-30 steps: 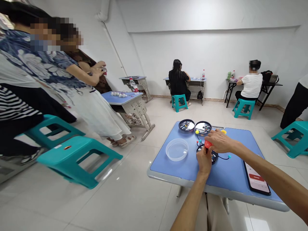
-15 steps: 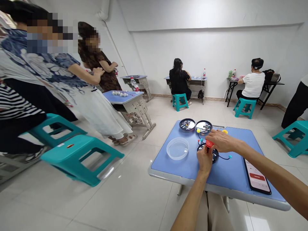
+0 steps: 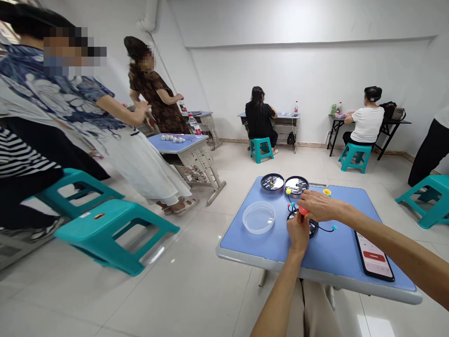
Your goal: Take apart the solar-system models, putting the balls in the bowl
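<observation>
Both my hands meet over a black round base (image 3: 313, 228), which they largely cover. Between them shows a small red round piece (image 3: 302, 211). My left hand (image 3: 298, 230) pinches it from below, and my right hand (image 3: 318, 205) grips it from above and the right. Thin black stalks curve out of the base, tipped with a yellow ball (image 3: 288, 191), a turquoise ball (image 3: 334, 228) and other small coloured balls. How the red piece meets its stalk is hidden by my fingers.
A clear plastic dish (image 3: 258, 217) stands left of my hands on the blue table (image 3: 238, 238). Two black round trays (image 3: 272, 182) lie at the back, a yellow piece (image 3: 327, 192) behind my right hand. A phone (image 3: 374, 257) lies right. Several people and turquoise stools (image 3: 115, 229) surround me.
My right hand has shifted slightly left and closed further over the red piece, covering more of it. My left hand stays nearly in place. The standing person in brown has moved slightly right.
</observation>
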`<act>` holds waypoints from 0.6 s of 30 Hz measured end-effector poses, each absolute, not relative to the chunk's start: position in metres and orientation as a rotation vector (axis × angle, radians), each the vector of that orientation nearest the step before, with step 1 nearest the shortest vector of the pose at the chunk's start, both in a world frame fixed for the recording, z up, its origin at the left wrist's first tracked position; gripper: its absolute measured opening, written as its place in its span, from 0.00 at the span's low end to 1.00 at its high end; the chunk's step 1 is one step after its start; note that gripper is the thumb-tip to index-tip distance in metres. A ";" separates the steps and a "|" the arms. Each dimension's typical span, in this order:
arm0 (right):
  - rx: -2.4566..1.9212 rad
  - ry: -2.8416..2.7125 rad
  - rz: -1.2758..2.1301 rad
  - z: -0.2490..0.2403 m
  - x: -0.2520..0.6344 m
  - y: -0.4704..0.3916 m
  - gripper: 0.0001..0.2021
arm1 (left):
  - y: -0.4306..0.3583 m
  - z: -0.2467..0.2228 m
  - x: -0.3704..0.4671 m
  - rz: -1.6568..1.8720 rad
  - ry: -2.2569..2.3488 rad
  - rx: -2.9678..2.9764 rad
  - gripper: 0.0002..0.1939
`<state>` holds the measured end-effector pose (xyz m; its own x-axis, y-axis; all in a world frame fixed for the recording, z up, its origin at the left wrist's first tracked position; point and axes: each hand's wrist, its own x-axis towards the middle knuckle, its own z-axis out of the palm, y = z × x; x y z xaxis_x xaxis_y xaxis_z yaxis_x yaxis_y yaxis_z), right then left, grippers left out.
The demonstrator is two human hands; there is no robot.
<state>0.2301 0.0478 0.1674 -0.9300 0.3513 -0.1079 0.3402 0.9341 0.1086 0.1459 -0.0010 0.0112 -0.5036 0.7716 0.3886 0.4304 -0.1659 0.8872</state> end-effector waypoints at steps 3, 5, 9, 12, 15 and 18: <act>0.531 3.022 0.017 0.165 0.232 0.050 0.05 | -0.002 0.012 0.146 1.723 1.786 1.377 0.14; 0.537 3.064 -0.112 0.162 0.234 0.053 0.05 | -0.002 0.012 0.146 1.715 1.789 1.382 0.15; 0.496 3.119 -0.125 0.157 0.237 0.055 0.08 | -0.003 0.011 0.146 1.710 1.801 1.387 0.14; 0.494 3.131 -0.161 0.155 0.237 0.054 0.09 | -0.004 0.011 0.146 1.726 1.794 1.395 0.14; 0.500 3.142 -0.188 0.155 0.238 0.053 0.09 | -0.005 0.012 0.146 1.732 1.808 1.405 0.14; 0.451 3.159 -0.115 0.153 0.238 0.054 0.11 | -0.005 0.013 0.146 1.726 1.821 1.409 0.14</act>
<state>0.2381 0.0537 0.1533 -0.9588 0.2810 0.0412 0.2773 0.9576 -0.0784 0.1459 -0.0054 0.0125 -0.4942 0.7653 0.4123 0.4526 -0.1783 0.8737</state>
